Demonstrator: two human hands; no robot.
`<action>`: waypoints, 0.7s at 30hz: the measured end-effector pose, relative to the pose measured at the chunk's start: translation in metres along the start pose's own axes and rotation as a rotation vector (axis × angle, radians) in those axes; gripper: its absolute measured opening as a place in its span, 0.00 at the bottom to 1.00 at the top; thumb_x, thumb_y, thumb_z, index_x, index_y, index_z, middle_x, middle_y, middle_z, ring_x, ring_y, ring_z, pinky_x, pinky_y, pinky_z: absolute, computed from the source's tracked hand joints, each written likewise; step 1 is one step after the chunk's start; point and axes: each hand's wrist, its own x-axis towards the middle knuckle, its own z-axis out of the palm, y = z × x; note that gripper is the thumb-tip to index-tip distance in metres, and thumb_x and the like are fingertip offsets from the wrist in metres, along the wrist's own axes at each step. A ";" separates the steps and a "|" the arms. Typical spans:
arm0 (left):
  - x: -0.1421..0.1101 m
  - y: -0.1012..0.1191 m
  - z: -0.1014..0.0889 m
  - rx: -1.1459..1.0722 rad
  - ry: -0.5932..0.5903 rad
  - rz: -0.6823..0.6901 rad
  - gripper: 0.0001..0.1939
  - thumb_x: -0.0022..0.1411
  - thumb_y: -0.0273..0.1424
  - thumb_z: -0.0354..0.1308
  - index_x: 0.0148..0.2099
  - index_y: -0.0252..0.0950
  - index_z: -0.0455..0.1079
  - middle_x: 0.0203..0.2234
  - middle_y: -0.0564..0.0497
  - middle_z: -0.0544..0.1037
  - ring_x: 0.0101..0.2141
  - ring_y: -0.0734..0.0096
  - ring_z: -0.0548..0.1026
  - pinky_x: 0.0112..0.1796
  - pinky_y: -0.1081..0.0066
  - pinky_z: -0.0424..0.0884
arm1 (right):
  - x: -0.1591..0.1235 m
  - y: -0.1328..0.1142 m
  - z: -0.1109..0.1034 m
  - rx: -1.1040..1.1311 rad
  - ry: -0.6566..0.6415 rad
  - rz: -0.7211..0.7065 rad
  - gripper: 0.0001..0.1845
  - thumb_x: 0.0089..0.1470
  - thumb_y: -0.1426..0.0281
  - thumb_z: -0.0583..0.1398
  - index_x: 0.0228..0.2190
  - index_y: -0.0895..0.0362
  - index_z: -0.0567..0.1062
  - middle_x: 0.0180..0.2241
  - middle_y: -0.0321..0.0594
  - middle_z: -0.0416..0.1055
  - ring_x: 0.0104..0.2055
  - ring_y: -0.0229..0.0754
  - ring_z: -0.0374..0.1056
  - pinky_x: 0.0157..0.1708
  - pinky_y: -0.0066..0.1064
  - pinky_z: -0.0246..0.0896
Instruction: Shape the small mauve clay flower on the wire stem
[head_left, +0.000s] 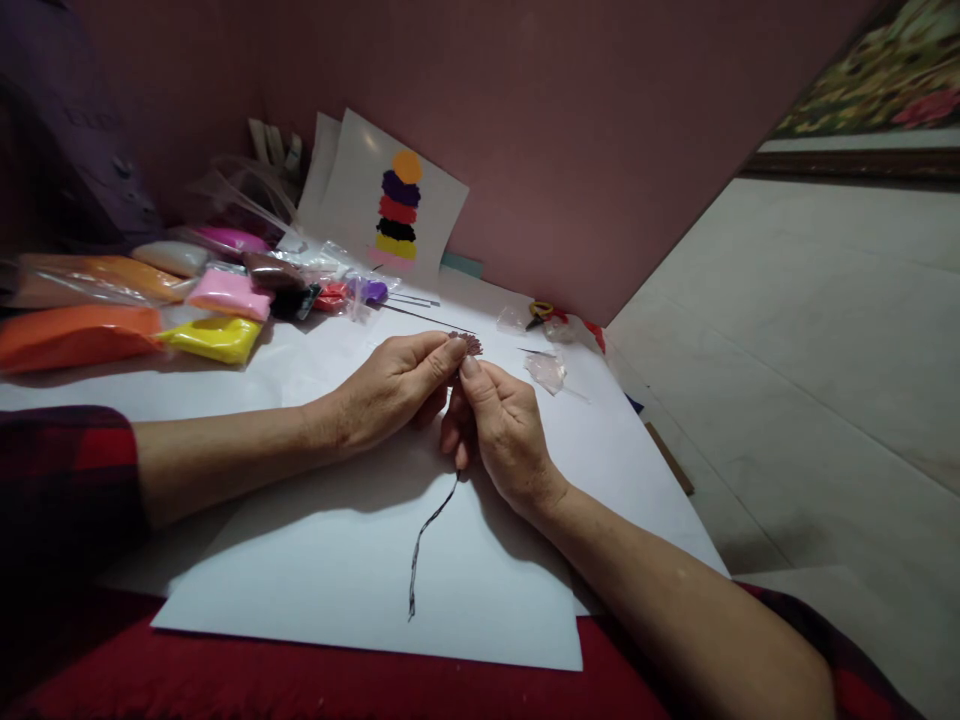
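My left hand and my right hand meet over the white paper, thumbs close together at the tips. Both are closed on a small brownish-mauve frilled piece that looks like a flower head; its ragged edge shows just beyond the thumbs. A thin dark twisted wire or cord hangs below my fingers, slightly curved, its lower end over the paper. Whether it joins the frilled piece is hidden by my fingers.
White paper sheets cover the red surface. Bags of coloured material, including an orange bag and a yellow bag, lie left. Thin dark rods, a clear plastic scrap and a yellow-handled tool lie beyond my hands. A painted card leans on the wall.
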 end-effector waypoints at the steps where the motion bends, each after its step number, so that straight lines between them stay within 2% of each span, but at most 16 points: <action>1: 0.000 0.000 0.000 0.004 0.005 -0.001 0.20 0.69 0.44 0.48 0.29 0.36 0.63 0.12 0.56 0.69 0.16 0.76 0.67 0.19 0.78 0.61 | 0.000 0.000 0.000 0.001 -0.003 0.000 0.24 0.62 0.51 0.53 0.22 0.55 0.64 0.14 0.29 0.67 0.10 0.29 0.57 0.08 0.20 0.51; 9: 0.000 0.003 0.000 0.035 0.051 0.014 0.20 0.68 0.42 0.49 0.27 0.36 0.63 0.10 0.57 0.67 0.14 0.77 0.65 0.17 0.79 0.61 | -0.001 0.003 0.000 -0.061 -0.043 -0.035 0.25 0.62 0.50 0.52 0.24 0.55 0.68 0.14 0.29 0.65 0.11 0.29 0.58 0.10 0.22 0.53; 21: 0.001 0.004 0.001 0.023 0.051 -0.014 0.22 0.67 0.42 0.50 0.24 0.36 0.63 0.09 0.56 0.67 0.13 0.77 0.66 0.16 0.79 0.59 | -0.001 0.003 0.000 -0.066 -0.037 -0.026 0.24 0.62 0.51 0.53 0.23 0.55 0.66 0.14 0.28 0.64 0.11 0.29 0.58 0.11 0.22 0.52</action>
